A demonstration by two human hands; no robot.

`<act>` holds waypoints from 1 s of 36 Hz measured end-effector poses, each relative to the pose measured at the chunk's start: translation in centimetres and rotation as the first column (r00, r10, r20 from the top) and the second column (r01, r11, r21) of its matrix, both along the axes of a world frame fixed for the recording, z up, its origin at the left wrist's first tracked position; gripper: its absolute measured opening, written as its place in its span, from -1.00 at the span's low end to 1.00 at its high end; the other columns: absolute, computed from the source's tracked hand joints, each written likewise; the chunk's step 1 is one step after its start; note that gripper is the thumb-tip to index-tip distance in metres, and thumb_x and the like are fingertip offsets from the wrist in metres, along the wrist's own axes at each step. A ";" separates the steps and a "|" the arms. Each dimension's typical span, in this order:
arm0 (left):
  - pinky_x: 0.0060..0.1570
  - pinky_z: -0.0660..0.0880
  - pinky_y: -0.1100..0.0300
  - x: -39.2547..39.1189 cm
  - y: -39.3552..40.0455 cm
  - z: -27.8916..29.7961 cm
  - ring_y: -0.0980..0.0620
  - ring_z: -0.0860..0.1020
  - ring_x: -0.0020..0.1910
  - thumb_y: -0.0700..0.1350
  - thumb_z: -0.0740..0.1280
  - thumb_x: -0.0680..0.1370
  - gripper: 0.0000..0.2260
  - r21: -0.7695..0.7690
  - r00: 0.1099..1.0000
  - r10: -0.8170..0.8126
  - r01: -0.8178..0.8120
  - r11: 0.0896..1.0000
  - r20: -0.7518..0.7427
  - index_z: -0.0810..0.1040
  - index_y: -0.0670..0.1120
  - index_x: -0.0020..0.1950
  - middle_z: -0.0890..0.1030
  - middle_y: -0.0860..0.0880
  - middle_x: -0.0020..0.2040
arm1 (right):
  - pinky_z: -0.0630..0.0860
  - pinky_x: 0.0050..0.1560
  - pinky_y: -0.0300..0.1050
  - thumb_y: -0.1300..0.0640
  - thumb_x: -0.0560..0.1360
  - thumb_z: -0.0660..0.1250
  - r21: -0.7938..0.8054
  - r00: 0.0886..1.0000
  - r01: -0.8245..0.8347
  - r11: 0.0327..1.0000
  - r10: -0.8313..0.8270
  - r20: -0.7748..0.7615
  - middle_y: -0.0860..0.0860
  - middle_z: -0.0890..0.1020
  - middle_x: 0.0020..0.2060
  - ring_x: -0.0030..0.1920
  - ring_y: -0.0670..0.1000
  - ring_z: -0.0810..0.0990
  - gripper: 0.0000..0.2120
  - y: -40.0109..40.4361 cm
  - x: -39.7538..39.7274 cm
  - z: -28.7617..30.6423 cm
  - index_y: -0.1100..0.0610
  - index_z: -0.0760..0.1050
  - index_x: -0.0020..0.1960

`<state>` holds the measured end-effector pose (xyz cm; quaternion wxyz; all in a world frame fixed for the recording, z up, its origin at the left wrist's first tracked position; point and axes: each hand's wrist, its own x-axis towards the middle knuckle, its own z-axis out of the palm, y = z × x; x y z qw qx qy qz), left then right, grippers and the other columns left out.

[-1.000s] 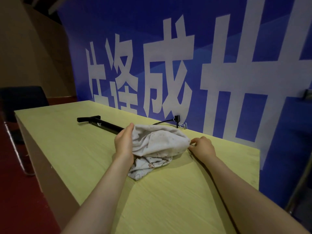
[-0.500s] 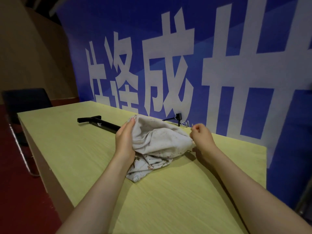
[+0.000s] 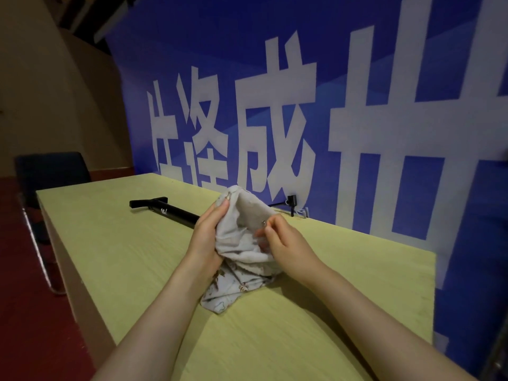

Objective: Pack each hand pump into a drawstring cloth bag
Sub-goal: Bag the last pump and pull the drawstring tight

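While both hands [image 3: 207, 237] grip bag [image 3: 242, 243], pump [image 3: 170, 211] lies beyond.

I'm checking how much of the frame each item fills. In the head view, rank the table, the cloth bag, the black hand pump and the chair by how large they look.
1. Table, by far the largest.
2. Cloth bag and chair: look about alike; the chair stands farther off and is partly hidden, so I leave them unranked.
3. Black hand pump, thin and partly behind the left hand.

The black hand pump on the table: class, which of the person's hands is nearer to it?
Left. The left hand grips the cloth bag right beside the hand pump shaft; the right hand pinches the bag's far side, farther away.
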<state>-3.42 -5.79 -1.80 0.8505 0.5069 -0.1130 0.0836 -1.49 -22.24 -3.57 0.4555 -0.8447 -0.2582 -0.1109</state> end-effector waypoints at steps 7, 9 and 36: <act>0.39 0.30 -0.21 0.1 0.1 -0.2 -0.19 0.47 0.34 0.02 0.28 0.54 -0.54 -0.011 0.999 -0.044 0.044 0.999 0.025 0.43 -0.07 0.43 0.51 -0.20 0.34 | 0.43 -0.15 -0.04 0.05 0.65 0.10 -0.321 0.992 0.069 0.945 -0.031 0.123 -0.05 0.56 -0.17 -0.19 0.01 0.50 -0.88 0.9 0.3 -1.2 0.01 0.37 -0.02; 0.38 0.32 -0.19 0.0 0.1 -0.1 -0.20 0.49 0.32 0.02 0.28 0.54 -0.55 -0.006 0.999 -0.041 0.041 0.999 0.028 0.45 -0.09 0.41 0.53 -0.21 0.31 | 0.43 -0.20 -0.07 0.02 0.63 0.13 -0.296 0.985 0.132 0.946 -0.091 0.149 -0.06 0.59 -0.20 -0.18 0.02 0.52 -0.86 0.9 0.6 -1.3 0.00 0.45 0.02; 0.30 0.43 -0.09 0.5 1.6 0.1 -0.12 0.57 0.21 -0.01 0.28 0.59 -0.69 -0.377 0.959 0.234 -0.277 0.884 -0.157 0.56 -0.05 0.29 0.62 -0.13 0.21 | 0.36 0.30 -0.12 -0.08 0.53 0.32 -0.328 0.967 0.012 0.944 0.073 0.243 -0.25 0.51 0.08 0.23 -0.22 0.35 -0.77 -2.8 1.3 0.0 -0.02 0.59 0.12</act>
